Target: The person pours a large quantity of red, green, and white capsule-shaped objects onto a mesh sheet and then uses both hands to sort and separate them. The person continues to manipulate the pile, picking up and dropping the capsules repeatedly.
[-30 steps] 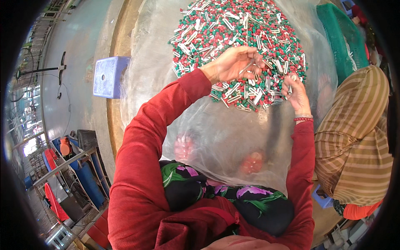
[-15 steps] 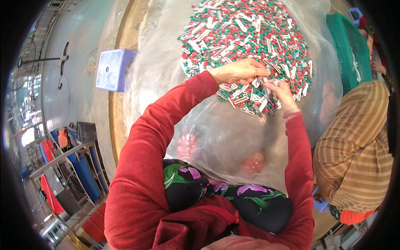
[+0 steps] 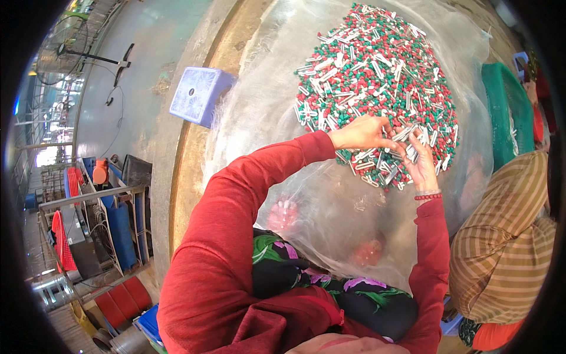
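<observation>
Two bare hands meet over the lower part of a heap of small red, green and white pieces (image 3: 377, 71), which lies on a clear plastic sheet (image 3: 330, 194) in the upper middle of the frame. Narrow pale strips are scattered through the heap at many angles. The left hand (image 3: 367, 133) reaches in from the left, palm mostly hidden, its thumb and fingers bent toward the right; whether its fingertips are closed on a piece is too small to tell. The right hand (image 3: 422, 168), below and to the right, is turned partly upward, its fingers curled about a small bunch of pale strips (image 3: 405, 134). Principal relation: the bunch lies between the two hands, just to the right of the left fingertips and to the upper left of the right palm. The long axis of its upper strips slants from lower left to upper right. The right hand, which bears the bunch, is the nearer; the left fingertips are close beside, contact uncertain. A red bead bracelet (image 3: 428, 196) circles the right wrist. Surroundings: a blue stool (image 3: 199, 91) at upper left; at right, a green basket (image 3: 496, 118) and, below it, a co-worker's striped garment (image 3: 501, 248).
</observation>
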A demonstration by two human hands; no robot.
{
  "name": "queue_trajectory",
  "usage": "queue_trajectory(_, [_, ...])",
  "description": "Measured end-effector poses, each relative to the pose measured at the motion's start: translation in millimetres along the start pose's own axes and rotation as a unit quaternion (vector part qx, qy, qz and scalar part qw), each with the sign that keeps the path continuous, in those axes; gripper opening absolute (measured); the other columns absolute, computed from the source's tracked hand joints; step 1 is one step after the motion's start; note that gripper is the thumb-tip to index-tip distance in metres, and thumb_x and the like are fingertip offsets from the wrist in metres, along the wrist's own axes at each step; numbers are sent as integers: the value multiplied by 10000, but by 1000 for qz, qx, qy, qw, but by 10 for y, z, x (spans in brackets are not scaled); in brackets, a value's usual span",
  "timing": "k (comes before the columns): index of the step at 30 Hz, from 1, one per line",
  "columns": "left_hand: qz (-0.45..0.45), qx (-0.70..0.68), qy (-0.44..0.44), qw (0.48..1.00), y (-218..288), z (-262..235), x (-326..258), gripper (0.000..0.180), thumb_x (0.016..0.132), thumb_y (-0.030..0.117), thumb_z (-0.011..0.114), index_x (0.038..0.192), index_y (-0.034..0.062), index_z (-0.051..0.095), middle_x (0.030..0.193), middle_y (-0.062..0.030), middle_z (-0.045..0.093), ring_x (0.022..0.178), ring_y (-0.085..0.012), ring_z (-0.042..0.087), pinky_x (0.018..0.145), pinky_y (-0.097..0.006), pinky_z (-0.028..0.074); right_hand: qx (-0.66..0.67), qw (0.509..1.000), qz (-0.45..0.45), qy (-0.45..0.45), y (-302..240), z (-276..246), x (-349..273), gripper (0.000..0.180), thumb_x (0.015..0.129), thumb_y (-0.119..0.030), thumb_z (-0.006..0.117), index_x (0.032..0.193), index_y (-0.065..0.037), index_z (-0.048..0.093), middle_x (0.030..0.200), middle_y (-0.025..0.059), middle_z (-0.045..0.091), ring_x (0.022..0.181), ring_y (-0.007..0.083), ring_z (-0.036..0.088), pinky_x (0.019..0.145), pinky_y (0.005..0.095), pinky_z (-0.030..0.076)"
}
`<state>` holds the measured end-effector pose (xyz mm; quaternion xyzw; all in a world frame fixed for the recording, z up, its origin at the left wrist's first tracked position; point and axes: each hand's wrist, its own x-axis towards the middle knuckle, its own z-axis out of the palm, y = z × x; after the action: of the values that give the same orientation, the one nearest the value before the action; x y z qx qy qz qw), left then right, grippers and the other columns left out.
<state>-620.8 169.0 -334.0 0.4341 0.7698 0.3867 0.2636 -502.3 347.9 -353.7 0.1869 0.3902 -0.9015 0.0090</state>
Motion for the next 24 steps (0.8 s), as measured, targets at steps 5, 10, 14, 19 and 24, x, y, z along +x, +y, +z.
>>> queue_trajectory(5, [-33, -17, 80, 996, 32, 283, -333, 449, 697, 443, 685, 901, 52, 599, 702, -123, 625, 684, -274, 623, 578, -383, 481, -93, 995, 45, 2, 305, 173, -62, 406, 877, -154, 551, 1268, -62, 497, 1256, 73, 519, 1165, 189, 471, 958, 363, 400])
queue_trajectory(10, [87, 54, 84, 991, 73, 302, 46, 366, 643, 365, 726, 731, 21, 640, 680, -165, 622, 640, -322, 614, 570, -407, 465, -203, 962, -82, 161, 51, -119, -73, 544, 819, -227, 629, 1286, -16, 445, 1212, 106, 514, 1115, 208, 478, 916, 366, 396])
queue_trajectory(14, [17, -10, 8, 1000, -90, 206, -32, 302, 692, 298, 690, 792, 14, 663, 728, -138, 649, 656, -266, 617, 569, -375, 470, -222, 969, -6, 111, -90, -128, -100, 666, 795, -269, 662, 1344, -45, 361, 1264, 95, 473, 1157, 213, 444, 959, 345, 375])
queue_trajectory(19, [-124, -362, -104, 918, 17, 46, -73, 270, 800, 233, 571, 863, -18, 649, 806, -71, 660, 675, -166, 618, 495, -326, 475, -211, 973, 60, 73, -386, 74, -246, 828, 765, -322, 704, 1418, -81, 255, 1330, 81, 422, 1209, 219, 402, 1013, 320, 348])
queue_trajectory(24, [-40, -230, -76, 969, 33, 174, -88, 341, 785, 353, 664, 800, 13, 668, 694, -60, 624, 625, -154, 605, 508, -288, 473, -305, 950, 51, 32, -186, -351, 27, 499, 901, -183, 513, 1356, -57, 355, 1323, 93, 430, 1191, 250, 425, 964, 351, 397])
